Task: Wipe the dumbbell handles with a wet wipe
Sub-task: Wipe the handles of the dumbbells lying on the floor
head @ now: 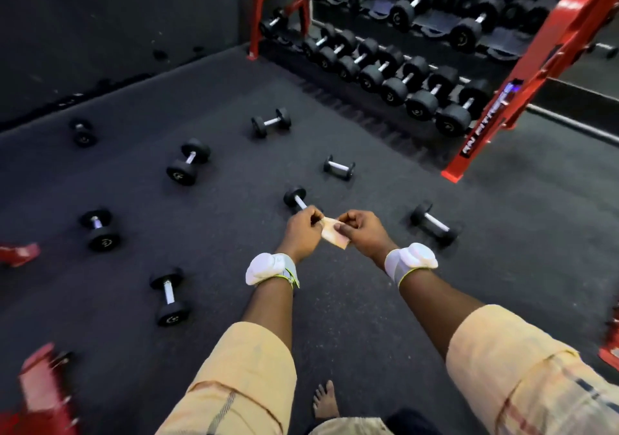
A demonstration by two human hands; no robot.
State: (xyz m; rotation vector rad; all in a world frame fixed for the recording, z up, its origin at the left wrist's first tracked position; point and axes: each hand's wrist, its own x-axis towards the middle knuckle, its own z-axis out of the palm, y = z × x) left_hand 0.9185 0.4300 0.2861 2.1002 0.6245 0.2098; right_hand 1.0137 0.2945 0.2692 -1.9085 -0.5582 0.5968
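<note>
My left hand (301, 230) and my right hand (363, 232) pinch a small pale wet-wipe packet (334, 237) between them, held out at waist height over the floor. Several black dumbbells with metal handles lie scattered on the dark rubber floor (335, 317). One dumbbell (296, 198) lies just beyond my left hand, partly hidden by it. Another dumbbell (434, 223) rests to the right of my right hand. A third dumbbell (339, 167) sits farther ahead.
More dumbbells lie to the left, such as a short one (169, 296) and a big one (188, 161). A red rack (522, 76) loaded with dumbbells stands at the back right. Red equipment (43, 391) sits at the bottom left. My bare foot (325, 401) is below.
</note>
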